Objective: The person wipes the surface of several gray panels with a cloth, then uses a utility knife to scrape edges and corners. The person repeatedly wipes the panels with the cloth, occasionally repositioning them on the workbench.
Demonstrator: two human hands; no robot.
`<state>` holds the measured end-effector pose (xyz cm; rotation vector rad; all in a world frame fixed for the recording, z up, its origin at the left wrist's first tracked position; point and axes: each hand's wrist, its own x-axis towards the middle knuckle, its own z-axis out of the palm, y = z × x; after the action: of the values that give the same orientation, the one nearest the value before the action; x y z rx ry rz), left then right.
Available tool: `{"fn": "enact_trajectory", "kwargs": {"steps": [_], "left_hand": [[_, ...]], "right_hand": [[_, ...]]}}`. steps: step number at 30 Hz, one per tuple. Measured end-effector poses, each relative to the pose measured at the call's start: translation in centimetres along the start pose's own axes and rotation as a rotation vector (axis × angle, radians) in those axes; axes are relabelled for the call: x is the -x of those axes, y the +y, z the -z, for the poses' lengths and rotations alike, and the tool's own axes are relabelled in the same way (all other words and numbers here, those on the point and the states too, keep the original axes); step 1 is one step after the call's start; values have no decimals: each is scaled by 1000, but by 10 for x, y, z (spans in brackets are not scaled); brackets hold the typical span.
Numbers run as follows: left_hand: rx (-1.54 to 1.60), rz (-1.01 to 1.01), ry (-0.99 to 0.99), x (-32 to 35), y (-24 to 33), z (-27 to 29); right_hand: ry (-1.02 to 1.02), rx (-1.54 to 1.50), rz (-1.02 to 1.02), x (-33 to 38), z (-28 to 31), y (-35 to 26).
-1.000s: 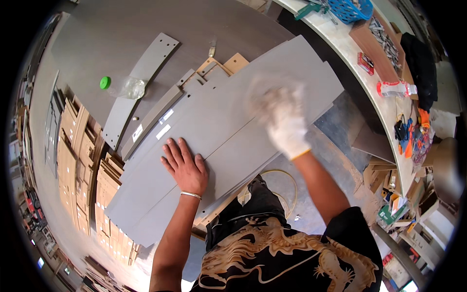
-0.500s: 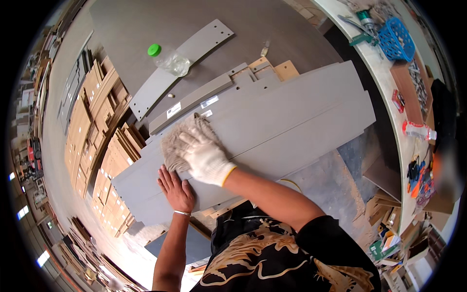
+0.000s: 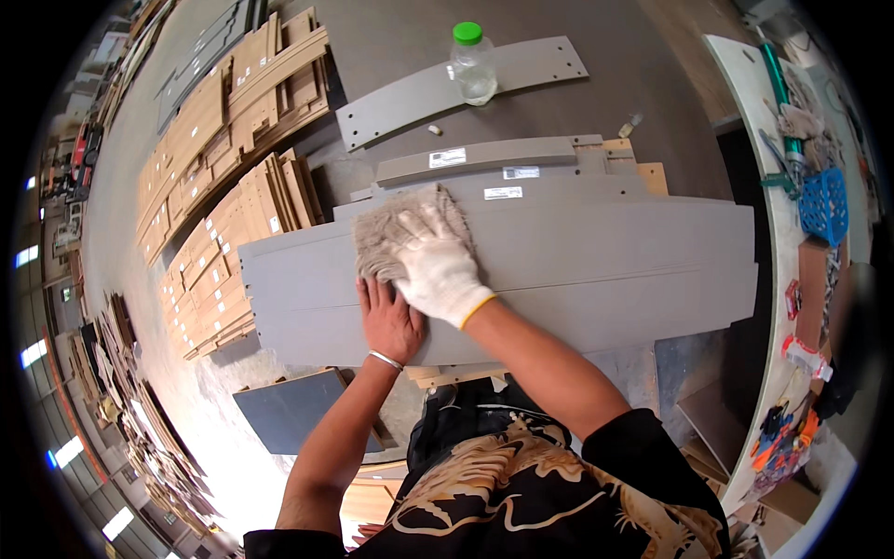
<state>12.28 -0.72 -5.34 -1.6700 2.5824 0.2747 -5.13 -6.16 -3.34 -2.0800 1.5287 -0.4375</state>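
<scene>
A long grey panel lies across the work area before me. My right hand, in a white knit glove, holds a shaggy grey-brown cloth against the panel's left half, its fingers laid over the pile. Right below the cloth, my bare left hand rests flat on the panel with its fingers apart. Its fingertips reach the cloth's lower edge. White labels are stuck on the grey parts just beyond the cloth.
Beyond the panel, a clear bottle with a green cap stands by a drilled grey strip. Stacked wood-coloured boards lie at left. On the right, a bench carries a blue basket and tools. A dark board leans lower left.
The view has turned, so the panel now lies more level and the bottle sits farther right in the picture. Both hands remain at the cloth on the panel.
</scene>
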Motion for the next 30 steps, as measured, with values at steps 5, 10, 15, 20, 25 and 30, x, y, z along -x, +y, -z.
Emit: {"fn": "enact_trajectory", "kwargs": {"steps": [5, 10, 15, 20, 25, 30], "left_hand": [[84, 13, 93, 1, 5, 7], [159, -27, 59, 1, 2, 10], [279, -52, 127, 3, -2, 3], [414, -71, -139, 6, -7, 4], [385, -131, -19, 12, 1, -38], [480, -85, 314, 4, -2, -22]], "right_hand": [[315, 295, -248, 90, 42, 119], [75, 178, -267, 117, 68, 131], [-190, 217, 21, -2, 32, 29], [-399, 428, 309, -119, -50, -75], [-361, 476, 531, -208, -112, -180], [-385, 181, 635, -183, -140, -209]]}}
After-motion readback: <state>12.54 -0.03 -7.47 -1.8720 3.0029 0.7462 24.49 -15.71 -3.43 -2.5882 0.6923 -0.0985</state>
